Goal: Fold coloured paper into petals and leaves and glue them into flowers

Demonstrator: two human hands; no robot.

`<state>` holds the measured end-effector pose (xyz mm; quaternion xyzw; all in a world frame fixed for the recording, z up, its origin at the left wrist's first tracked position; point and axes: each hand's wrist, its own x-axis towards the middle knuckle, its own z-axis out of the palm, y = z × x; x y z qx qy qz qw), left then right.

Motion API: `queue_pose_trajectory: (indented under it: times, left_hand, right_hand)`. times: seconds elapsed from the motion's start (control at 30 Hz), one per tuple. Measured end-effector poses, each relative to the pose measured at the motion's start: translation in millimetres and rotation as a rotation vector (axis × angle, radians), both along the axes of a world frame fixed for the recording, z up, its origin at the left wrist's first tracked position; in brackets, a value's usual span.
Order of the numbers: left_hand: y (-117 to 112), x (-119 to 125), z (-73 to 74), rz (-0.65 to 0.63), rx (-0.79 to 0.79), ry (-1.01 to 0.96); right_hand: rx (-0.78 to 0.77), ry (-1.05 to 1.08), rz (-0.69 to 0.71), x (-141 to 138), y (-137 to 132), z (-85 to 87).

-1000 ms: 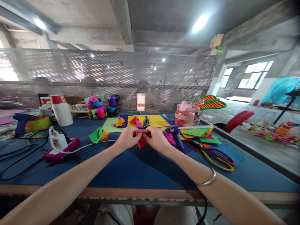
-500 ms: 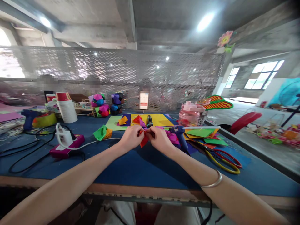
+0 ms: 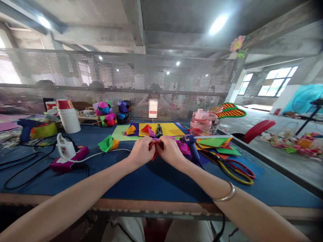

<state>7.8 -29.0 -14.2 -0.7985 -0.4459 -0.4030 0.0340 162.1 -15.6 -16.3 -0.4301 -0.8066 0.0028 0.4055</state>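
Both hands meet over the middle of the blue table (image 3: 156,181) and pinch a small folded red paper piece (image 3: 154,154). My left hand (image 3: 141,152) grips its left side with curled fingers. My right hand (image 3: 169,150) grips its right side; a silver bangle (image 3: 224,195) sits on that wrist. Only a red corner shows between the fingers. A blue glue gun (image 3: 191,145) lies just right of my right hand.
Coloured paper sheets (image 3: 164,129) and folded pieces (image 3: 108,144) lie behind the hands. A pink bottle (image 3: 202,122), scissors with red and yellow handles (image 3: 237,171), a power strip with plug (image 3: 66,155), paper cups (image 3: 67,116) and paper balls (image 3: 104,114) stand around. A mesh screen backs the table.
The hands have closed in on the red paper, so less of it shows below the fingers. They stay at the same spot on the table.
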Motion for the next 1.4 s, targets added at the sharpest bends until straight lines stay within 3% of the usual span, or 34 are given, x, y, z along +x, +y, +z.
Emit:
queue_pose_trajectory:
  times: [0.33, 0.67, 1.17, 1.4]
  left_hand:
    - [-19, 9, 1.5, 0.053, 0.002, 0.157]
    - [-37, 19, 2.8, 0.147, -0.159, 0.315]
    - [-38, 21, 5.3, 0.246, -0.229, 0.360]
    - [-37, 19, 2.6, 0.240, -0.294, 0.275]
  right_hand:
    - [0.022, -0.037, -0.012, 1, -7, -0.6]
    - [-0.079, 0.006, -0.033, 1, -10, 1.7]
    - [-0.203, 0.124, 0.005, -3, -12, 1.2]
    - [-0.380, 0.331, 0.105, -7, -16, -0.5]
